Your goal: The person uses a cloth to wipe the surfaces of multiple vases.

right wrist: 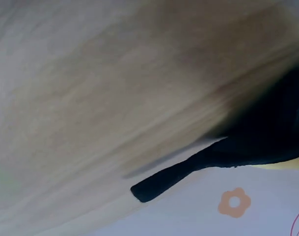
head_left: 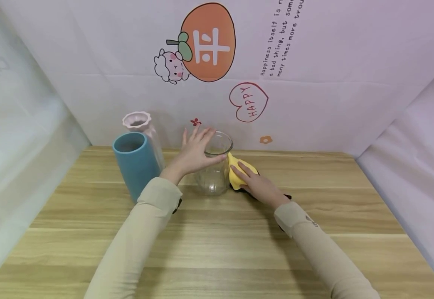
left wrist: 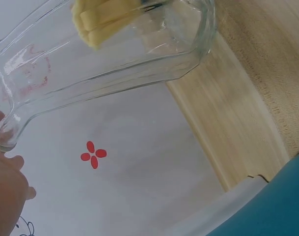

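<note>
Over the wooden table, gripping a soft yellow bundle in the right hand, right beside an upright clear glass vase. Touching that vase's rim with the left hand, spread wide, to the right of a blue vase. Backed by a pink vase behind the blue one and, farthest, by a printed wall sheet.

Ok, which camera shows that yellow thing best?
The head view: it shows most of the yellow thing, though the right hand covers part. The left wrist view shows a piece through the glass vase, cut off by the frame's top. The right wrist view shows only a sliver.
</note>
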Motion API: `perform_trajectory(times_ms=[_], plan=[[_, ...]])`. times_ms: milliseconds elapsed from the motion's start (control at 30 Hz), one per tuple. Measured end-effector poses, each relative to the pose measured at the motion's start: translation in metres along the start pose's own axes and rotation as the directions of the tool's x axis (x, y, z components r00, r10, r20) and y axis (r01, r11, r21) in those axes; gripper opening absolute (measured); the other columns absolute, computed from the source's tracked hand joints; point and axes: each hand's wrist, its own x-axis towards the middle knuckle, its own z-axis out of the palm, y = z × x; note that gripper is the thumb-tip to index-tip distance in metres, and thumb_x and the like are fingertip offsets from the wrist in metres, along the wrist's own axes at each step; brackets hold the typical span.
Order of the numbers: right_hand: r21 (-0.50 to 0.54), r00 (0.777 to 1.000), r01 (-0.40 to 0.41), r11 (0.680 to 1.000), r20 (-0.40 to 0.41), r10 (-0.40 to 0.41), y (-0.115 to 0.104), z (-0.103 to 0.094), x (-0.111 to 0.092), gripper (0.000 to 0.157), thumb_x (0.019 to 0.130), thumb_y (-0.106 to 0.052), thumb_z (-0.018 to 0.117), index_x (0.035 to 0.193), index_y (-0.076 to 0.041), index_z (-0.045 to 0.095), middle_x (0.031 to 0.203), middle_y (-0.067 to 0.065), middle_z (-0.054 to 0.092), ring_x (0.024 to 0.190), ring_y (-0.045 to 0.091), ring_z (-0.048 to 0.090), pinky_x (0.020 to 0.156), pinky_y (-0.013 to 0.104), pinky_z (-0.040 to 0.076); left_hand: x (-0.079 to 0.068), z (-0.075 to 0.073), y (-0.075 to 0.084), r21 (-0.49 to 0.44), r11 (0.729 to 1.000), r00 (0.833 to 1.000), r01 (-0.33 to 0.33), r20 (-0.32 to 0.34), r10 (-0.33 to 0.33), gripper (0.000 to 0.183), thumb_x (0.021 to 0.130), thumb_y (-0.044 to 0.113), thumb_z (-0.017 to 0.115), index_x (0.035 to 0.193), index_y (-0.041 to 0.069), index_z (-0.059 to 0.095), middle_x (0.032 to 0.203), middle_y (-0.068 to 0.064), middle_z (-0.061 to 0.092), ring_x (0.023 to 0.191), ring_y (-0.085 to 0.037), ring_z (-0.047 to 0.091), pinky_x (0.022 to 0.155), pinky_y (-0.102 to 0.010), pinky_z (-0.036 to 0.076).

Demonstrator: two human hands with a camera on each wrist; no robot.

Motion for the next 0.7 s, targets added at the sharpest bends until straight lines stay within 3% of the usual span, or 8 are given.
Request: perform_trajectory(times_ms=[100,200,433,600,700], plan=[[0.013,1.0,0.005,1.0,-0.018,-0.005,0.001,-0.002,0.0,0.064,0.094,-0.015,0.058,0.15,-0.016,0.028,0.153,0.019,0.033,0.095,0.035,0.067,0.073,0.043,0.057,-0.001,0.0,0.0,0.014,1.0,1.0,0.003,-0.031,-0.003,0.087,0.084,0.059,0.059,0.15,0.01,0.03,0.155,-0.013,0.029,0.15,-0.033,0.008,0.118,-0.059,-0.008],[0.041,0.996,0.003,0.999,-0.086,0.001,0.003,-0.005,0.002,0.065,0.093,-0.016,0.06,0.15,-0.014,0.029,0.151,0.019,0.036,0.104,0.038,0.064,0.078,0.045,0.057,-0.001,-0.002,0.0,0.009,1.0,0.999,0.004,-0.037,-0.003,0.086,0.083,0.057,0.061,0.148,0.008,0.032,0.154,-0.013,0.032,0.15,-0.033,0.008,0.119,-0.059,-0.008],[0.177,0.959,0.0,0.984,-0.28,0.05,-0.006,-0.023,0.016,0.066,0.092,-0.015,0.062,0.15,-0.011,0.03,0.148,0.017,0.04,0.126,0.039,0.051,0.1,0.051,0.047,0.0,-0.008,0.002,-0.007,1.0,0.999,-0.013,0.044,0.014,0.085,0.084,0.045,0.059,0.15,0.003,0.026,0.157,-0.016,0.025,0.15,-0.037,-0.005,0.117,-0.058,-0.013],[0.141,0.952,0.052,0.989,-0.305,-0.006,-0.017,-0.03,0.021,0.068,0.091,-0.015,0.063,0.149,-0.007,0.029,0.148,0.017,0.039,0.125,0.037,0.053,0.096,0.048,0.051,0.0,-0.008,0.002,-0.007,1.0,0.997,-0.01,0.074,0.01,0.088,0.085,0.049,0.057,0.152,0.005,0.02,0.159,-0.015,0.02,0.149,-0.037,-0.009,0.117,-0.057,-0.015],[0.08,0.95,0.081,0.993,-0.309,-0.053,-0.021,-0.027,0.024,0.068,0.09,-0.017,0.065,0.148,-0.003,0.031,0.146,0.02,0.04,0.115,0.038,0.06,0.088,0.045,0.055,0.0,-0.007,0.001,0.008,1.0,0.998,-0.007,0.066,0.007,0.091,0.085,0.055,0.057,0.152,0.005,0.021,0.159,-0.013,0.02,0.15,-0.036,-0.007,0.117,-0.056,-0.015]])
